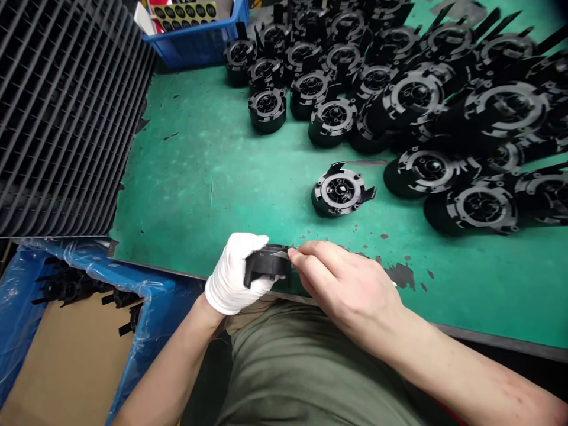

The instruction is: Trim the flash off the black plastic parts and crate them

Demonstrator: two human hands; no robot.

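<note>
From where I stand, the black part sits in the grasp of the white-gloved left hand, clamped firmly around it. Just across from that glove, the bare right hand has its fingertips pinched on a thin pale sliver at the part's near edge; I can't make out what it is. The part shows a curved, dark side wall, with a leg jutting down beside the glove. Beyond the right hand, a similar piece stands on the green table.
</note>
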